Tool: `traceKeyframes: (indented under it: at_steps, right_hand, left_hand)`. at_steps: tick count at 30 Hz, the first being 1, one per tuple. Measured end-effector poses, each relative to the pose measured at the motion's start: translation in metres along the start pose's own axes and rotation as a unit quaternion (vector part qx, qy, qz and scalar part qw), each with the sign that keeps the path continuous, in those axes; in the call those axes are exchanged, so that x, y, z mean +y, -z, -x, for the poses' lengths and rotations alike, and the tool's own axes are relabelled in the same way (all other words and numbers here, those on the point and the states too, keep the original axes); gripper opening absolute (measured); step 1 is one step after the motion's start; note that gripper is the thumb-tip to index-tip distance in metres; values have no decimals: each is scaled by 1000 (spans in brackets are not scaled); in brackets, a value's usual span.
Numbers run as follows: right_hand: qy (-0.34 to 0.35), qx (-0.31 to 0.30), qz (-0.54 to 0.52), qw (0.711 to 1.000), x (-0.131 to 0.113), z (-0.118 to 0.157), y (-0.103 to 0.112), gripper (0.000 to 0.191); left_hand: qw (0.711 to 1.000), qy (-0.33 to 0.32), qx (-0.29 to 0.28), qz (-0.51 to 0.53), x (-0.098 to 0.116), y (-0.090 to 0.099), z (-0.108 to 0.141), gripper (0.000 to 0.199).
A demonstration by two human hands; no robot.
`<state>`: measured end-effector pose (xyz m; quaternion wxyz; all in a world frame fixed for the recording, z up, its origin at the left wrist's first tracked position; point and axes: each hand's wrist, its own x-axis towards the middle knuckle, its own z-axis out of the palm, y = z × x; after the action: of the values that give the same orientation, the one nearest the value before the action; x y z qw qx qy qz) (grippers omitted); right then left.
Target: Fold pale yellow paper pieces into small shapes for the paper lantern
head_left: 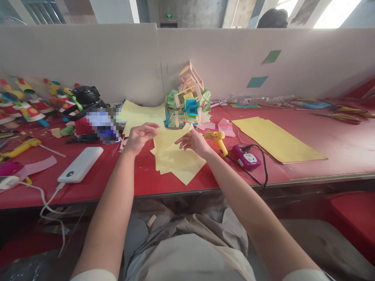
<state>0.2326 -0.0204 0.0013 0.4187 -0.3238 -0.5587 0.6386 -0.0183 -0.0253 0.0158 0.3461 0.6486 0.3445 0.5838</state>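
A sheet of yellow paper (168,142) is raised at its far edge, over more yellow sheets (187,173) lying at the table's front edge. My left hand (141,137) is closed at the sheet's upper left corner, fingertips bent together on the edge. At the upper right corner, the thumb and forefinger of my right hand (195,143) pinch the paper, while its other fingers hang loosely in front. Just beyond the sheet stands a folded-paper model (191,107) in orange, green and blue.
Right of my hands lie a yellow glue gun (218,141), a purple power socket (246,157) with a black cord, and a yellow paper stack (275,140). A white power bank (81,164) with cables is left. A partition (102,58) rises behind the red table (140,181).
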Motion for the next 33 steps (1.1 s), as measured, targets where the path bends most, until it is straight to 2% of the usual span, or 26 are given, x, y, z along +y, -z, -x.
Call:
traceKeyframes:
  at_steps: [2,6,8,14,18,20,25,29,33]
  right_hand:
    - [-1,0,-29,1000,-6,3,-1,72]
    - [-2,-18,-25,1000,-17,10,-4,82]
    - [7,-19,-23,1000,-18,10,-5,80]
    - [34,-8,-30,999,-5,5,-5,65]
    - [47,6,-41,998,2,4,-6,50]
    - [48,23,-51,997,4,4,-7,49]
    - [46,18,-34,998,6,3,-7,52]
    - [65,31,-27,997,8,1,-4,64]
    - [86,75,0,993,11,-3,-2,80]
  left_hand:
    - [999,25,-41,6,6,-3,2,24]
    - [999,49,-10,-19,10,-5,4,32]
    - [998,54,-18,-28,10,-5,4,33]
    - [983,55,-171,-40,13,-15,7,21]
    - [964,63,-252,-61,16,-22,7,25]
    - [964,74,-249,-59,15,-23,7,27]
    - [979,143,-137,-43,-1,-23,6,34]
    - [967,202,-151,-49,-13,-21,5,54]
    - [971,183,-126,-90,-13,-19,5,56]
